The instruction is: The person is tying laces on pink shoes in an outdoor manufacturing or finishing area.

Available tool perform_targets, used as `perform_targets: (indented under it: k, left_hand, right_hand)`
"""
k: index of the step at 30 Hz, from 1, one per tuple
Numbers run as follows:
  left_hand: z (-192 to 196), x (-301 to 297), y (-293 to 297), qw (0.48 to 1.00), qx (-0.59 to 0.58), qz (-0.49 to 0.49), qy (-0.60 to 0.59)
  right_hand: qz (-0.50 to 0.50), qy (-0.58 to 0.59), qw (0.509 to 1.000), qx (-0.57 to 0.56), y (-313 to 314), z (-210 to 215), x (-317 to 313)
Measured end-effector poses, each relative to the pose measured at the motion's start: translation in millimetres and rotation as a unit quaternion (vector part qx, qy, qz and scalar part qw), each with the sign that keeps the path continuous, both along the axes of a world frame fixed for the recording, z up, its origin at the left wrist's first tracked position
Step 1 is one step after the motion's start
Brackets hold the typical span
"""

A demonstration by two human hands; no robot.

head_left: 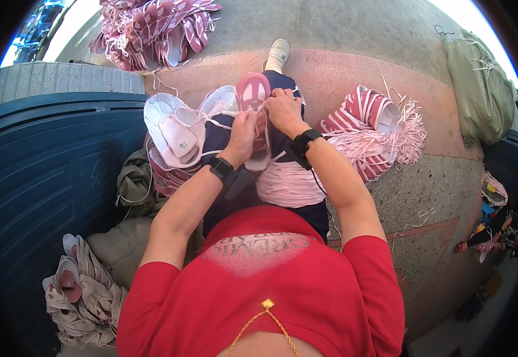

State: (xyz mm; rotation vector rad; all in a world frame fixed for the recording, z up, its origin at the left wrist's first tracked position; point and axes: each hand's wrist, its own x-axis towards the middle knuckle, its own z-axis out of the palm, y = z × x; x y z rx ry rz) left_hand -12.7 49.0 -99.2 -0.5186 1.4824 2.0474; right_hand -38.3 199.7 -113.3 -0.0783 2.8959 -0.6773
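A pink shoe upper with a white edge lies on my lap. My left hand grips its near side, fingers closed on it. My right hand pinches a pale lace at the upper's right edge. Both wrists wear black bands. A bundle of pink laces rests on my right thigh under my right forearm. Finished white and pink uppers are stacked just left of my left hand.
A striped pink and white pile of uppers lies on the stone floor at my right. More pink uppers are heaped far ahead. A dark blue bin stands at my left, pale uppers near it, a green sack at far right.
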Motion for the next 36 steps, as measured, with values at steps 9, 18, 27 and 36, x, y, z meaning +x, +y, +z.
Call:
perform_targets:
  k: [9, 18, 27, 36]
  left_hand:
    - [3, -2, -1, 0.999, -0.02, 0.025, -0.011]
    - [5, 3, 2, 0.998, -0.048, 0.03, -0.03]
    - [35, -29, -19, 0.921, -0.309, -0.167, 0.166]
    - [11, -26, 8, 0.618, -0.603, -0.313, 0.396]
  right_hand:
    - [0.052, 0.043, 0.996, 0.052, 2, 15, 10]
    - [0.081, -0.119, 0.989, 0.047, 2, 19, -13]
    - [0.087, 0.004, 0.996, -0.017, 8, 1, 1]
    - [0.107, 0.065, 0.991, -0.038, 18, -4, 9]
